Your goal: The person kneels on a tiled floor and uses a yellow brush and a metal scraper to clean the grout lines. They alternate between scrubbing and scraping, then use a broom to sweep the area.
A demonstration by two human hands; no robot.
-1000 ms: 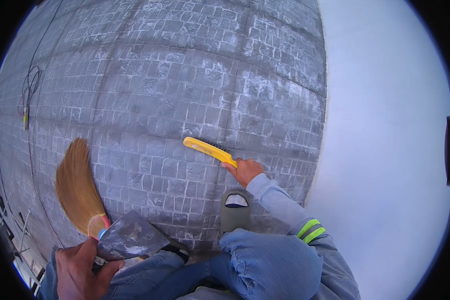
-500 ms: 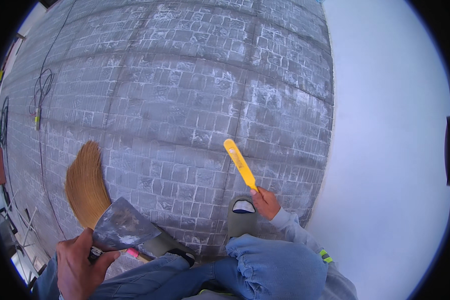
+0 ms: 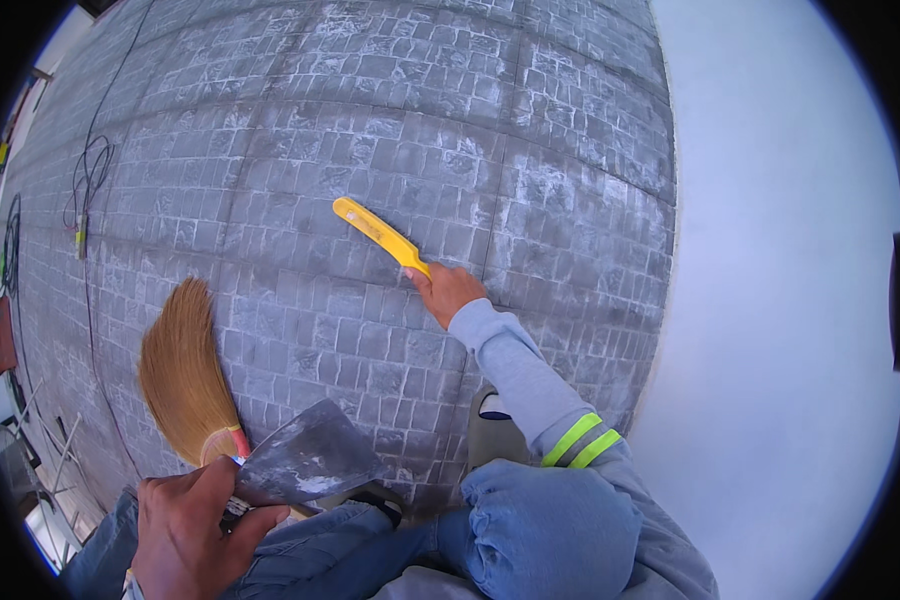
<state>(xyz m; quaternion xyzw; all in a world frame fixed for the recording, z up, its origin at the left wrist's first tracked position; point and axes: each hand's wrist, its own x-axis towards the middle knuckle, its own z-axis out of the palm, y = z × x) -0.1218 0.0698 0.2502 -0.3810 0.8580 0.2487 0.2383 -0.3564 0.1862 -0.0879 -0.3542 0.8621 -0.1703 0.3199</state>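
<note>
My left hand (image 3: pixel 195 528) is closed round a scraper, its wide, dark grey blade (image 3: pixel 315 458) smeared with white and pointing right above my left foot. A straw broom (image 3: pixel 185 370) with tan bristles and a red binding is just beyond that hand; its handle runs partly hidden behind the blade. My right hand (image 3: pixel 450 293), arm stretched forward, grips the narrow end of a long yellow brush (image 3: pixel 375 231). The brush's broad back faces up, low over the grey stone-patterned floor (image 3: pixel 350 330); its underside is mostly hidden. I cannot tell whether it touches the floor.
A white wall or panel (image 3: pixel 770 300) borders the floor along the right. Dark cables (image 3: pixel 92 170) run and coil on the left, with a small yellow-marked connector. Thin pale bars (image 3: pixel 62 460) and other clutter stand at the far left. My knees and slippers are below.
My right hand has moved forward and left with the yellow brush, which now points more to the left. My left hand and the scraper have shifted slightly to the right.
</note>
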